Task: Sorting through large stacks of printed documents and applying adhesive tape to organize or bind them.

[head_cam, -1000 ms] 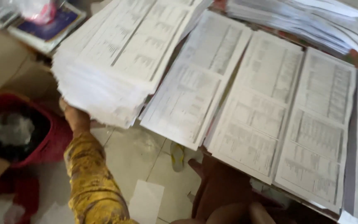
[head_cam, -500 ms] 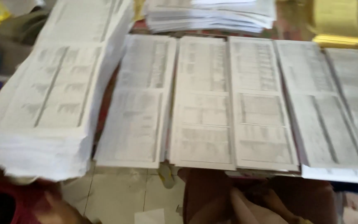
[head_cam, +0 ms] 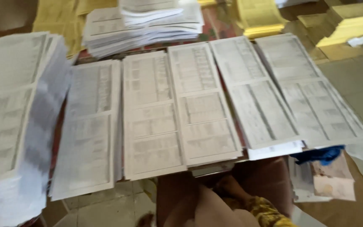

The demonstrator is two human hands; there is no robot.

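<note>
Tall stack: I see a thick pile of printed sheets [head_cam: 15,126] at far left, blurred, standing higher than everything beside it.
Row of sheets: five long printed forms lie side by side on the low surface — one [head_cam: 87,126] just beside the tall stack, then [head_cam: 152,113], [head_cam: 202,101], [head_cam: 257,92] and [head_cam: 311,88], edges touching or overlapping.
Back piles: a loose white paper heap [head_cam: 148,25] sits behind the row; yellow paper stacks [head_cam: 259,17] and [head_cam: 349,21] lie further right.
Blue cloth: a crumpled blue piece [head_cam: 320,154] lies under the right end of the row.
Containers: none I can make out here; the paper lies in open piles.
Hand: one forearm with a yellow patterned sleeve [head_cam: 265,212] shows at bottom centre, near the row's front edge; the hand itself is blurred, so I cannot tell its fingers' state or which arm it is.
Other hand: out of frame.
</note>
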